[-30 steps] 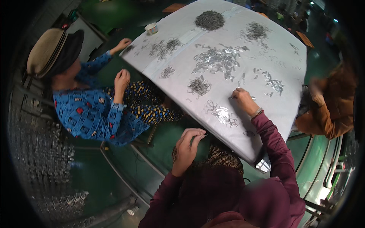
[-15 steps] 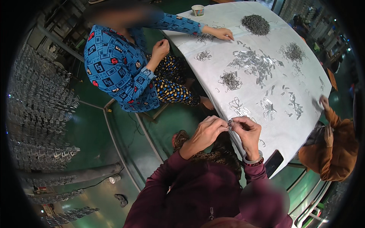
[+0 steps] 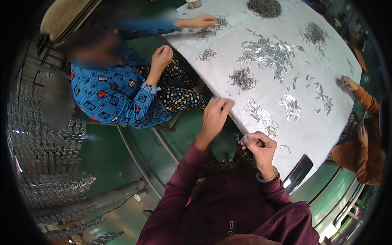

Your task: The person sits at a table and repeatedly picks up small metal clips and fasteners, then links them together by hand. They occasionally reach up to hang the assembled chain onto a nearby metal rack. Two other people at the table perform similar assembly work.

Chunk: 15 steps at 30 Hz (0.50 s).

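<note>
Left hand (image 3: pixel 213 119) and right hand (image 3: pixel 263 152), just together, are now parted.
At the near edge of the counter (image 3: pixel 304 136), a small silvery piece (image 3: pixel 243 140) is left pinched in 1 hand, the right; the left, too blurred for its opening or hold to be told, is raised near a wire-hook pile (image 3: pixel 243 79).

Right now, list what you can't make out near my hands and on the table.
All in the head view:
- Left hand: its fingers are blurred, so whether they hold anything is unclear.
- Piece in the right hand: too small and partly covered by that hand; exact shape unclear.
- Cup: top cut off by the upper edge.
- Dark pile: far side cut off there too.
</note>
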Available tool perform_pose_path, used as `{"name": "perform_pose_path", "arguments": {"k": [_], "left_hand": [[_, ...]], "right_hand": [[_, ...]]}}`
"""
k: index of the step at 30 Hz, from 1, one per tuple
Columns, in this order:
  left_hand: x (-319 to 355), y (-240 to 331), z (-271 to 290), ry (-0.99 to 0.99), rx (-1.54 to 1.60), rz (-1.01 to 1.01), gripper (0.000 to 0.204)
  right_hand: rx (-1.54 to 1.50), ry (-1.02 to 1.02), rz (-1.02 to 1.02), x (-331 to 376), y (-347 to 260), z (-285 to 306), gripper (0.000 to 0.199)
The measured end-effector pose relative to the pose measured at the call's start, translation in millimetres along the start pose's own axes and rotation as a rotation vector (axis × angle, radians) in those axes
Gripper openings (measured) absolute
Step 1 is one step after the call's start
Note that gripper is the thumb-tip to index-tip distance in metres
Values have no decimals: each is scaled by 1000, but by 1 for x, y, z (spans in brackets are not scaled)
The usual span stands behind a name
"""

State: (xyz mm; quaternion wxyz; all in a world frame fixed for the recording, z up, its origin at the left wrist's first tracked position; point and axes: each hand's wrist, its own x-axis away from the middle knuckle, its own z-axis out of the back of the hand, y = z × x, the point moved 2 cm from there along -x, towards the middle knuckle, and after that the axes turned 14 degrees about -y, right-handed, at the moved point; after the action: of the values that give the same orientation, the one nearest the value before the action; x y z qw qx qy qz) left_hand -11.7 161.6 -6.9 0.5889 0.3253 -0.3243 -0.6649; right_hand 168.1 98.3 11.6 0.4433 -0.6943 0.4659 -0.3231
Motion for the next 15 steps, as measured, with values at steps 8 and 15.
{"name": "perform_pose_path", "arguments": {"k": [8, 15], "left_hand": [[-101, -40, -60, -154, -541, 191, 18], [-87, -25, -49, 10, -533, 71, 15]], "right_hand": [[-112, -51, -72, 27, 19, 14, 14], [-35, -144, -1, 44, 11, 18, 13]]}}
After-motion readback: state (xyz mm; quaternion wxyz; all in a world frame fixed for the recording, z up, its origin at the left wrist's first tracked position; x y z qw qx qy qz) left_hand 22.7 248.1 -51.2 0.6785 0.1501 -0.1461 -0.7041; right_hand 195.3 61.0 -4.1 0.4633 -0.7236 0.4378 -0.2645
